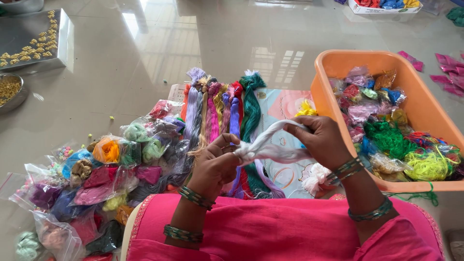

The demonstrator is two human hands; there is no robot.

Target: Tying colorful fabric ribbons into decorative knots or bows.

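Observation:
Both hands hold a white thread skein [270, 145] stretched between them above my lap. My left hand [216, 162] pinches its twisted left end; my right hand [321, 140] grips the looped right end. Under the hands lies a row of coloured thread hanks [220, 108], purple, pink, blue, red and green, spread on a printed sheet [285, 104]. A small white tuft [314, 178] rests below my right wrist. Green bangles circle both wrists.
An orange plastic tub [425, 104] of bagged and loose threads sits at right. A heap of clear bags with coloured thread [96, 174] lies at left. A metal tray of yellow beads [34, 43] and a steel bowl [9, 92] stand far left on the tiled floor.

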